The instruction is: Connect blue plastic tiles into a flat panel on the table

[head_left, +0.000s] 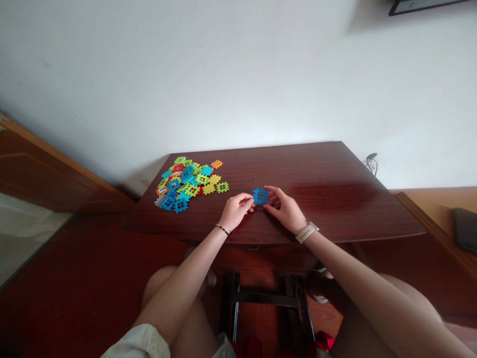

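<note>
A blue square interlocking building tile [260,196] with notched edges and a window-like grid is held up over the front middle of the table. At its left edge, my left hand [237,208] pinches it between thumb and fingers. My right hand [285,208] curves around the tile's right side, index finger at the upper corner and thumb at the lower one; its other fingers are partly hidden. To the left lies a heap of similar tiles [190,180] in blue, green, yellow, red and orange. A green window tile [222,187] lies at the heap's right edge.
The dark wooden table [309,169] stands against a white wall [238,74]. An orange tile [216,163] lies at the heap's back. A black cable [371,161] hangs beyond the right edge. Below are a drawer handle [253,247] and a dark stool frame [266,298].
</note>
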The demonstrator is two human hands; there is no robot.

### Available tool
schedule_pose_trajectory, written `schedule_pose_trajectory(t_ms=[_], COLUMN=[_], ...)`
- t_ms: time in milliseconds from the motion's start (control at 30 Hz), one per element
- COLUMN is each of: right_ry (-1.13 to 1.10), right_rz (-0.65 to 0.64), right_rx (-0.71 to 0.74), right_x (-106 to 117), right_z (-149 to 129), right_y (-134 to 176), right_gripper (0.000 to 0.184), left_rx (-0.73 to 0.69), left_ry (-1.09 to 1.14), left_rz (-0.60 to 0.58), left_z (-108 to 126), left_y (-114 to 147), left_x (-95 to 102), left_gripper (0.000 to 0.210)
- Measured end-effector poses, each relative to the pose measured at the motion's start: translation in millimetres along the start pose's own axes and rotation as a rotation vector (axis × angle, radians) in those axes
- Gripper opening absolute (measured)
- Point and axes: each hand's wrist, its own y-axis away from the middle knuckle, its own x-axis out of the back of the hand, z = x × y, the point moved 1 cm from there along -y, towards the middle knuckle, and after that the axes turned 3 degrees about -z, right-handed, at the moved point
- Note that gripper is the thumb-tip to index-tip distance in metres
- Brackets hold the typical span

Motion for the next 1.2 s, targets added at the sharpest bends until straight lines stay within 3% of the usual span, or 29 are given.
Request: schedule_pose_trajectory(t_ms=[133, 567, 833, 1000, 1200], right_ry=[0.025, 0.048, 0.058, 0.057, 0.198], right_rz=[0.019, 0.013, 0.006, -0.072, -0.106], right_rx=[-0.001, 0.016, 0.011, 0.03, 0.099], right_x=[2, 1, 2, 8, 19], right_z=[1, 3, 3, 4, 9], right_y=[0, -1, 0, 3, 5], right_gripper=[0.051, 0.051, 0.051, 0.056, 0.056], left_rx=[-0.052, -0.163, -0.183, -0.201, -0.39], left_ry=[-0.057, -0.215, -0.209, -0.248, -0.506], left_rz=[0.031, 0.015, -0.012, -0.023, -0.006], left_z=[0, 2, 8, 5, 8], left_y=[0, 2, 4, 4, 5], left_x=[-2.0, -3.8, -3.9, -4.2, -4.3], left_gripper=[0.023, 0.06, 0.058, 0.055, 0.053])
